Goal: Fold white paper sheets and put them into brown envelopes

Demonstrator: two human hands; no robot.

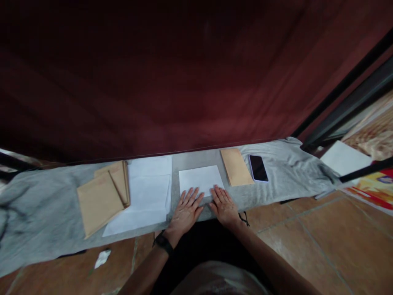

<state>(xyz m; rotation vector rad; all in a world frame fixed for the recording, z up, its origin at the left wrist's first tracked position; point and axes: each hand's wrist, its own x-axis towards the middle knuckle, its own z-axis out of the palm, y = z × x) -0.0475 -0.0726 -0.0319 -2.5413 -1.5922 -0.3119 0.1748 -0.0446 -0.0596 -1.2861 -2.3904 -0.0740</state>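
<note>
A white sheet of paper (pixel 201 177) lies flat on the grey cloth in front of me. At its near left corner my left hand (pixel 186 213) rests palm down, fingers stretched out, with the fingertips on the paper's edge. My right hand (pixel 225 207) lies flat at the near right corner, its fingers straight and touching the edge too. Neither hand grips anything. Just right of the sheet is a brown envelope (pixel 236 167). Left of it are several larger white sheets (pixel 150 192), partly overlapped by a pile of brown envelopes (pixel 100 198).
A phone (pixel 258 168) with a dark screen lies right of the single envelope. Grey cloth (pixel 46 209) covers the narrow surface, which meets a dark red panel (pixel 196 90) behind. Dark metal bars (pixel 346 94) stand at the right. A white scrap (pixel 102 258) lies on the tiled floor.
</note>
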